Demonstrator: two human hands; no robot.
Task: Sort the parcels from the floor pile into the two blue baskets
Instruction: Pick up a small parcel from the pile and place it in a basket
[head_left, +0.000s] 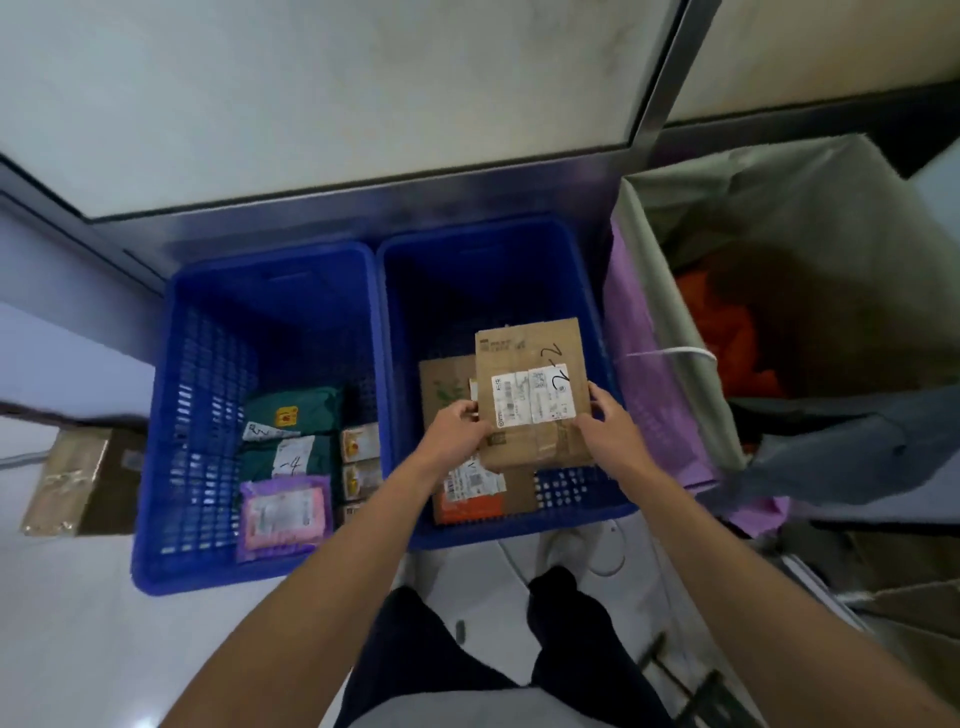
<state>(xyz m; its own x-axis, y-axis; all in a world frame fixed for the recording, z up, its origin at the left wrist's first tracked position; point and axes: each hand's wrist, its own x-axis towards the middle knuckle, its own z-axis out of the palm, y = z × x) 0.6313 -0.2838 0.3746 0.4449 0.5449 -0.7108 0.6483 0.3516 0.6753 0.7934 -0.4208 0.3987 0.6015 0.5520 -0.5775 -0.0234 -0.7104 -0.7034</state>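
Two blue baskets stand side by side on the floor against a metal-framed wall. Over the right basket (519, 525) I hold a brown cardboard parcel (535, 364) with a white label and handwritten marks. My left hand (457, 428) grips its left edge, and my right hand (605, 423) grips its right edge. Under it lie another brown box (444, 382) and an orange-and-white parcel (467, 501). The left basket (202, 415) holds green bags (296, 410), a purple-pink packet (283, 514) and small boxes (361, 441).
A large grey and purple sack (675, 291) with orange contents stands right of the baskets. A flat brown package (72, 480) lies on the floor at the left. My dark-trousered legs (415, 654) are below, with boxes at the right edge.
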